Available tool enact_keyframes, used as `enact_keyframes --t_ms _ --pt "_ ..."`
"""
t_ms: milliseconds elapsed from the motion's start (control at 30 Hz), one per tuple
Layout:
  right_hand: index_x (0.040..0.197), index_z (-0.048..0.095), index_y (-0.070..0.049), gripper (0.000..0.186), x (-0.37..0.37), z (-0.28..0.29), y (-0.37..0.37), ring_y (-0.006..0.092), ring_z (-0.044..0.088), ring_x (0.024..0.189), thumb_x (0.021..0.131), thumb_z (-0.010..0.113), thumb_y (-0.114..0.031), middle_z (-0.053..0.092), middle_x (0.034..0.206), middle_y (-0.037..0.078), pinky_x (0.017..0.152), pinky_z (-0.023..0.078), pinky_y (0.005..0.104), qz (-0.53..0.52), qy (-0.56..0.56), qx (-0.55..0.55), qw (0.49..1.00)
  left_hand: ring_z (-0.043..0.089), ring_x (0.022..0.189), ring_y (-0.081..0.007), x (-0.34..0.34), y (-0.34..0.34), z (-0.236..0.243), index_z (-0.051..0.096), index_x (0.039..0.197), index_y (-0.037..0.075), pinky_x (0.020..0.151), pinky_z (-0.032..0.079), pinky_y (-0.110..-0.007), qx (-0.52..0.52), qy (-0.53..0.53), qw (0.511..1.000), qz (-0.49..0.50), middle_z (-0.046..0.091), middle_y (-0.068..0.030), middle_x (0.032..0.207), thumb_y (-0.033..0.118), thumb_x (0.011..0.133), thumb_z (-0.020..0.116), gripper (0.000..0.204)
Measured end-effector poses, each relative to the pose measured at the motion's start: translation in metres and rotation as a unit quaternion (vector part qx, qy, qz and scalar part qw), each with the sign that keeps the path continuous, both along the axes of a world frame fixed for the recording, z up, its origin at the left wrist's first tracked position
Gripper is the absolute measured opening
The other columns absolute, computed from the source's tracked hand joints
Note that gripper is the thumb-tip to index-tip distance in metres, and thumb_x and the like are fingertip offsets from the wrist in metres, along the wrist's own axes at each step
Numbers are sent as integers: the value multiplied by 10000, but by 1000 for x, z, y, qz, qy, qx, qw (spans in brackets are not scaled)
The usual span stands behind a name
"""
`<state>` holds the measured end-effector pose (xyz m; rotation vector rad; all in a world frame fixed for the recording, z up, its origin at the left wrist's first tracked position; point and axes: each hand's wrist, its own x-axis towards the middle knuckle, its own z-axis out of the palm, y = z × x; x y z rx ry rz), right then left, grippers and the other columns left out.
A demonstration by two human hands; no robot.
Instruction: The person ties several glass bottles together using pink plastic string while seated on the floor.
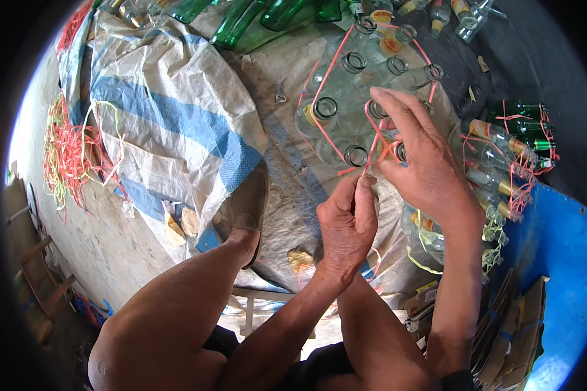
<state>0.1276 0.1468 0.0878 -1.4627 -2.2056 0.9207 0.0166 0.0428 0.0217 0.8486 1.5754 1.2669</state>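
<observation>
Several clear glass bottles [354,62] stand upright in a tight cluster in front of me. A pink plastic string [333,65] runs round and between their necks. At the cluster's near edge my left hand [350,225] is closed, with the string pinched between thumb and forefinger. My right hand [419,153] reaches over the cluster's near right side. Its fingers are stretched out and apart from the thumb, close to a crossed loop of the string. It hides some of the bottles behind it.
Pink and yellow-green strings [78,153] lie heaped at the left. A white-and-blue woven sack [169,111] spreads beside my left foot. Green bottles [238,26] lie at the back. Tied bottle bundles [496,153] and flattened cardboard [518,326] are at the right.
</observation>
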Motion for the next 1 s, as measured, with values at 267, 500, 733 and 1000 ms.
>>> enact_keyframes --t_ms 267,500,733,1000 --pt "1484 564 -78 754 5 -5 5 283 654 1149 770 670 139 587 1454 107 948 564 362 -10 35 -13 999 554 638 -84 -13 -2 1 754 1043 28 597 469 -288 -2 37 998 -41 627 -29 700 129 1068 607 180" --pt "1449 577 -51 714 8 -11 2 353 660 1190 769 630 158 597 1436 128 938 562 405 -12 61 4 998 483 602 -53 -22 4 6 731 1017 5 549 422 -266 27 99 992 -80 535 -47 649 48 1020 631 109" --pt "1424 583 -45 687 8 -15 0 374 667 1152 767 636 149 599 1417 125 941 561 435 -21 92 32 995 677 654 -424 -49 20 27 665 912 41 567 528 -417 62 220 956 -181 637 -212 718 12 917 658 30" --pt "1428 575 -56 706 11 -27 5 366 647 1204 760 758 84 604 1388 115 965 547 428 9 95 59 994 639 682 -494 -71 58 63 605 750 7 582 502 -544 106 391 862 -304 622 -259 699 101 912 667 198"
